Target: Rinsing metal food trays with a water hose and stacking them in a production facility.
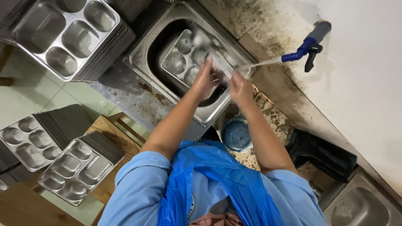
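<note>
Above the steel sink, left hand and right hand grip a blurred steel tray (faucet streaming), its rim near the sink's edge.

Head camera, steep downward view, sink near.

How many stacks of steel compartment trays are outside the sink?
3: one stack upper left beside the sink, two stacks lower left. More may lie out of view.
</note>
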